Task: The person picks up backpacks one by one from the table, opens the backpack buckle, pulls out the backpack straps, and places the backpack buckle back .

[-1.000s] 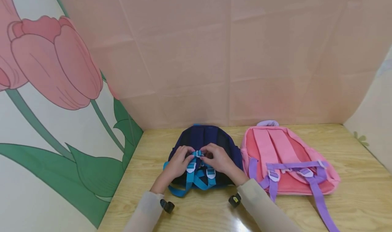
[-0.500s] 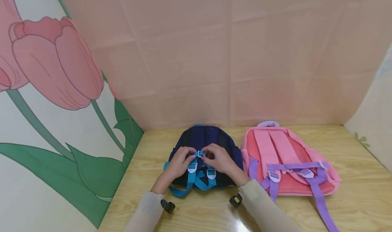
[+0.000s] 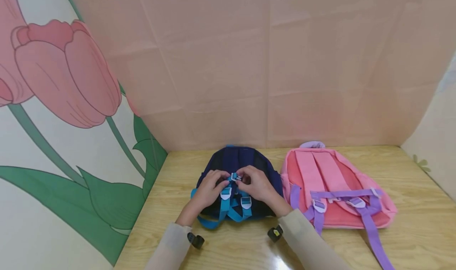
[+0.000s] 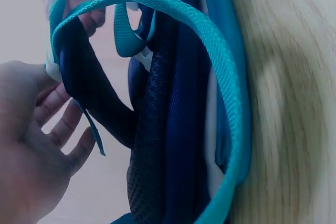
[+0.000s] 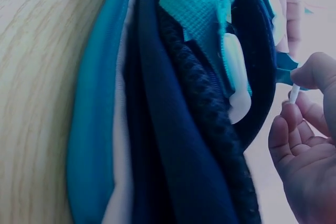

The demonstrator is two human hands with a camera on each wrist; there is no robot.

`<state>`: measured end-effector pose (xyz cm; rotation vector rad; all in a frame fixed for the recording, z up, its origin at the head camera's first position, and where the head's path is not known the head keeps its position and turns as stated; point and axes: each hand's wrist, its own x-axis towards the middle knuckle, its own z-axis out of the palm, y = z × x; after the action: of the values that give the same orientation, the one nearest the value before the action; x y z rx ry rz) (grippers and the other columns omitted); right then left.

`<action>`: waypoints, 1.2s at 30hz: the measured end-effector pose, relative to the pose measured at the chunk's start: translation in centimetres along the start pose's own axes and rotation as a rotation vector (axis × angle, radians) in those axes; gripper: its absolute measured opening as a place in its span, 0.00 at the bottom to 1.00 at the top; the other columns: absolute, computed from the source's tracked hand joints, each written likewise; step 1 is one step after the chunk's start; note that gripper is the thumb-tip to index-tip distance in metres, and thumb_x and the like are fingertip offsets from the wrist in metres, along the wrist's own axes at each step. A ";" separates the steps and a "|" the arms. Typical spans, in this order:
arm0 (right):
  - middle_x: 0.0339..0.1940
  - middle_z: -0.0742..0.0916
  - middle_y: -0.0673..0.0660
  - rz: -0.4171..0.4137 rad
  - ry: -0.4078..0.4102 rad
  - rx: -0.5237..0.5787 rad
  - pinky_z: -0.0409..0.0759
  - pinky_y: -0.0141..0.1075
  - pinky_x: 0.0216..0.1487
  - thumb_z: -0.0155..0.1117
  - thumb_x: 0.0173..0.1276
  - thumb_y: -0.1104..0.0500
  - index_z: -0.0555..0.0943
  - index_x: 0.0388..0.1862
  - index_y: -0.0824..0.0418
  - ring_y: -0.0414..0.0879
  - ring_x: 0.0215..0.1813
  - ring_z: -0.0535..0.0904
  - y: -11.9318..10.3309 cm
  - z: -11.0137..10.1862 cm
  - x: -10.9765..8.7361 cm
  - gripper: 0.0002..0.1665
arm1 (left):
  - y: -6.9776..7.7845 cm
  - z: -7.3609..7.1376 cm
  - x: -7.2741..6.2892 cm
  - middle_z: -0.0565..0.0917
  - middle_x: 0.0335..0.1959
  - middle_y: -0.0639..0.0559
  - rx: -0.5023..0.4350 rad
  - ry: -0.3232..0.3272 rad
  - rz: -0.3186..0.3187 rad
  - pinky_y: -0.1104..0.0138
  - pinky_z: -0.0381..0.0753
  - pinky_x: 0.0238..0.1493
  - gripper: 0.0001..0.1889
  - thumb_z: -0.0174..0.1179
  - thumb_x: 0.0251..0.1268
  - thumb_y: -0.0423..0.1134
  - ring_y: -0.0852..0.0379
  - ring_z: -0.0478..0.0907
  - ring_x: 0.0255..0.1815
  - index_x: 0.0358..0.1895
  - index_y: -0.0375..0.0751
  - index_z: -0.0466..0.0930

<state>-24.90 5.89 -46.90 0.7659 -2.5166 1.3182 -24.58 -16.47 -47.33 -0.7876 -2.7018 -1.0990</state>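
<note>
A navy backpack (image 3: 261, 165) lies with its shoulder straps up on the wooden table. Over its middle, my left hand (image 3: 208, 189) pinches the left side of a blue chest strap with a white buckle (image 3: 234, 176). My right hand (image 3: 258, 185) holds the buckle's other side; in the right wrist view its thumb and finger pinch a small white plastic piece (image 5: 294, 94). Below the hands hang blue webbing straps with white adjusters (image 3: 246, 202). A loop of blue webbing (image 4: 226, 77) arches across the left wrist view. Fingers partly hide the buckle.
A pink backpack (image 3: 308, 171) with purple straps (image 3: 372, 234) lies right beside the navy one, one strap trailing toward the table's front. A pink cloth backdrop (image 3: 221, 72) hangs behind the table (image 3: 174, 171), and a tulip-printed panel (image 3: 71, 76) stands at left.
The white buckle has shifted slightly right and up between the fingers. Both hands keep their hold on the chest strap, and the backpacks stay where they were.
</note>
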 end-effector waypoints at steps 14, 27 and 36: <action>0.38 0.82 0.53 -0.051 0.009 0.010 0.80 0.32 0.39 0.73 0.63 0.65 0.84 0.46 0.61 0.43 0.36 0.77 -0.5 -0.9 0.0 0.13 | 0.6 -0.2 0.2 0.83 0.49 0.53 -0.014 0.043 0.047 0.59 0.76 0.51 0.12 0.58 0.77 0.40 0.56 0.72 0.50 0.57 0.42 0.81; 0.37 0.81 0.52 -0.061 -0.041 -0.011 0.80 0.32 0.39 0.73 0.64 0.63 0.84 0.47 0.61 0.44 0.37 0.77 0.0 -0.9 0.0 0.13 | 0.9 0.2 0.4 0.81 0.46 0.51 -0.003 0.014 0.050 0.61 0.76 0.49 0.12 0.56 0.77 0.39 0.56 0.72 0.48 0.56 0.40 0.78; 0.36 0.82 0.52 -0.069 -0.052 -0.015 0.80 0.32 0.38 0.74 0.63 0.63 0.84 0.46 0.61 0.42 0.35 0.78 0.4 -0.9 0.1 0.12 | 1.0 0.5 0.7 0.82 0.46 0.50 0.002 0.029 0.066 0.61 0.77 0.49 0.12 0.57 0.76 0.39 0.56 0.74 0.48 0.56 0.39 0.79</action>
<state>-25.22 6.79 -46.57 0.8870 -2.5127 1.2719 -24.65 -15.27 -46.84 -0.8473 -2.6332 -1.0852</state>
